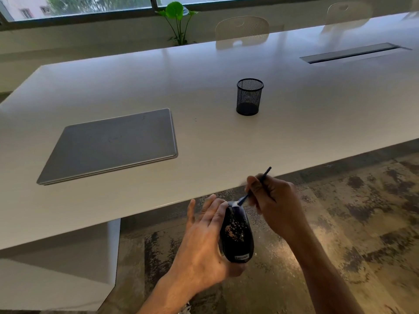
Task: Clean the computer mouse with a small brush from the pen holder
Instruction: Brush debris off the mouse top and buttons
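Left hand (204, 243) wrapped round the black mouse (237, 234), held off the table's (226, 143) edge. Right hand (275, 200) pinching the small brush (254, 189), white tip touching mouse's front. Pen holder (249, 96) standing far back on table

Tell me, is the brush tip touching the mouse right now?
Touching. The head view shows the white bristles of the small brush, held in the right hand, pressed onto the front end of the computer mouse, which the left hand holds.
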